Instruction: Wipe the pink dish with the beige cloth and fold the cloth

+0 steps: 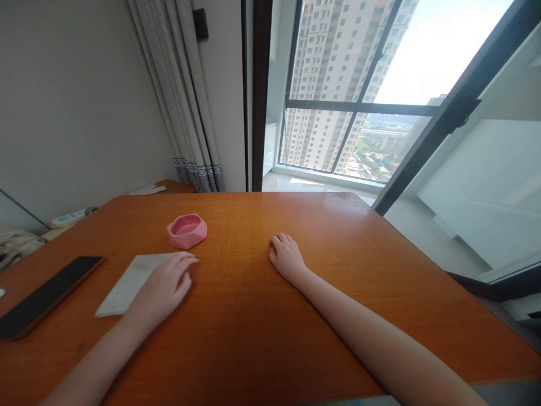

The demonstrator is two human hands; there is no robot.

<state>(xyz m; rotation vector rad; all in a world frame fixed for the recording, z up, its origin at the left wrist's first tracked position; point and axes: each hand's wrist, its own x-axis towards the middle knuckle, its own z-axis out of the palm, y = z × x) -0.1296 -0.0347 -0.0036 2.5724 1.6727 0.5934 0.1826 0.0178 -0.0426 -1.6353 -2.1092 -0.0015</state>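
Note:
My left hand (167, 282) is palm down over a flat white folded sheet (127, 285), paper or cloth, and covers its right part. Its fingers are stretched out with the thumb apart, and nothing shows in its grasp. Just beyond the fingertips stands a pink faceted ashtray (187, 231), apart from the hand. To the right, my right hand (287, 256) rests on the wooden table (236, 316) with its fingers loosely curled in. No object shows in it, though the underside of the hand is hidden.
A long black flat slab (51, 296) lies at the table's left. Beyond the left edge are a white power strip (70, 217) and some fabric (17, 245). A grey curtain (181, 96) hangs behind, and a dark-framed glass door (426, 129) stands at the right.

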